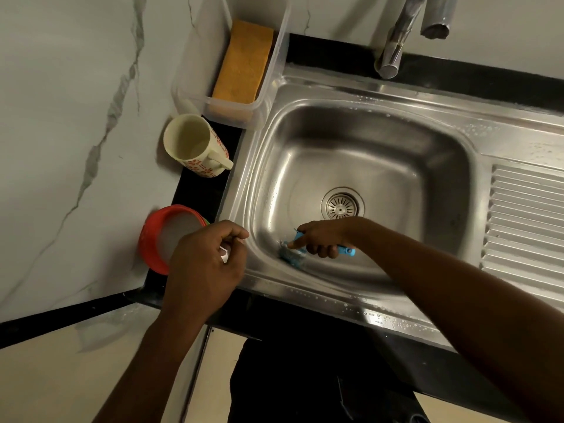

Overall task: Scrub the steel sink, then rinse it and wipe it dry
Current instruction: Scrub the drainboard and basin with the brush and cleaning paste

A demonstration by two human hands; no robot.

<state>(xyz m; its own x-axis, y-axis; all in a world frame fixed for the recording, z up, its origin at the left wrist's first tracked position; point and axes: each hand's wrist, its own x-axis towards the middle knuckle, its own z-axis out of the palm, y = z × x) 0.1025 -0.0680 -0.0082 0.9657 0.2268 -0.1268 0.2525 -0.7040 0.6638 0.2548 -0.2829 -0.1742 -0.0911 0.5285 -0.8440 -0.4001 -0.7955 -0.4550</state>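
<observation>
Mid-scrub. Gripping blue brush (pixel 290 255) with right hand (pixel 323 238) at near-left corner of sink (pixel 366 141). Pinching small white scrap (pixel 225 254) in left hand (pixel 204 264). Next, likely: cover remaining walls, then rinse.

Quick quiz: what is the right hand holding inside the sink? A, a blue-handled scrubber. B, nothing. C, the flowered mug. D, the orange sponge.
A: the right hand grips the blue-handled scrubber low in the sink, near its front wall; the orange sponge lies in the clear tray and the flowered mug stands on the counter.
</observation>
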